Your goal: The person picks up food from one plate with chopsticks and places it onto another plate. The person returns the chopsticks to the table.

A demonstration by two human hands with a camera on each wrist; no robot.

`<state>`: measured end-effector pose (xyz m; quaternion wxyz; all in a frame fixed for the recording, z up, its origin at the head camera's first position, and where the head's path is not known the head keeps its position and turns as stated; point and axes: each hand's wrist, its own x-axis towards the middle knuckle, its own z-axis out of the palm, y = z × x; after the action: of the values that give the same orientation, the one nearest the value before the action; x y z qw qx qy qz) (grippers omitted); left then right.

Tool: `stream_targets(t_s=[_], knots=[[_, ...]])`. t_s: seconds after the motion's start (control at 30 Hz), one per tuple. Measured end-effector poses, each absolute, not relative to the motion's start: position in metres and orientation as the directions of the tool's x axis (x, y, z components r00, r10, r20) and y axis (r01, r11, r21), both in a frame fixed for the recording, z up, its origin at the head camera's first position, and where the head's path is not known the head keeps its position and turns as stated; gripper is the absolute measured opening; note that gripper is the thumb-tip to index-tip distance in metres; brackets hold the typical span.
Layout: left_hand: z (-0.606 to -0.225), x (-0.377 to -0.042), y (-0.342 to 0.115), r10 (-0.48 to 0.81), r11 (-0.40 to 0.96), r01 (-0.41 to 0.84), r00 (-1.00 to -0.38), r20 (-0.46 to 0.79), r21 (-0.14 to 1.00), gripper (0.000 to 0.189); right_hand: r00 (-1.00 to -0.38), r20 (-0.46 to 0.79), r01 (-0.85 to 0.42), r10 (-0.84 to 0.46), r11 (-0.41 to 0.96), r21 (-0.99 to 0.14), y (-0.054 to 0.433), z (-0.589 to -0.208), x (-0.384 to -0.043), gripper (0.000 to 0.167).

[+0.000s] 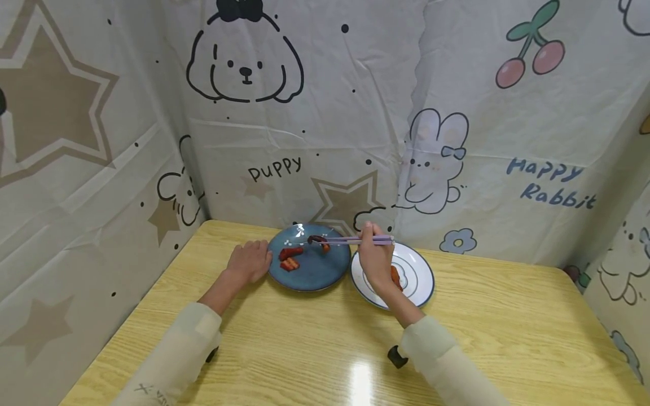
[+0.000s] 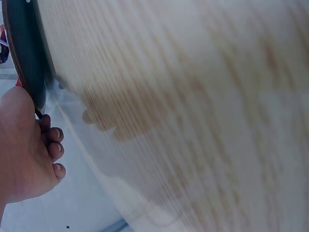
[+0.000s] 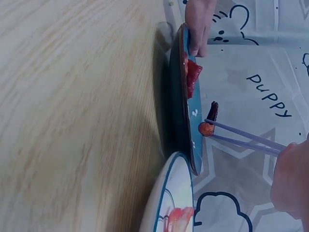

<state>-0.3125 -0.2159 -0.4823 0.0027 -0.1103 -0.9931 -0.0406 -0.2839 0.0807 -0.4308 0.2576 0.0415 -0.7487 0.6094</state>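
Observation:
At the left rim of a blue plate (image 1: 310,276), my left hand (image 1: 249,262) grips the edge. In the left wrist view its thumb (image 2: 18,104) lies at the rim and the fingers curl below it. My right hand (image 1: 374,256) holds a pair of light purple chopsticks (image 1: 350,240). Their tips pinch a dark and orange food piece (image 3: 207,126) over the right part of the blue plate. Two reddish food pieces (image 1: 290,253) lie on that plate's left side. Under my right forearm stands a white plate (image 1: 421,276) with a blue rim, bearing an orange-red food piece (image 1: 396,278), partly hidden.
Both plates stand side by side at the back of a wooden table (image 1: 304,349). A printed cloth (image 1: 330,113) hangs right behind them and along both sides. A small black object (image 1: 398,356) shows beside my right sleeve.

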Motion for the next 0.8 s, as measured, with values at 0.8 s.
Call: stream_targets(t_s=[0.8], knots=[[-0.481, -0.314, -0.215, 0.228, 0.971, 0.227, -0.974, 0.001, 0.079, 0.035, -0.881, 0.357, -0.326, 0.309, 0.149, -0.934, 0.140, -0.393, -0.253, 0.042]])
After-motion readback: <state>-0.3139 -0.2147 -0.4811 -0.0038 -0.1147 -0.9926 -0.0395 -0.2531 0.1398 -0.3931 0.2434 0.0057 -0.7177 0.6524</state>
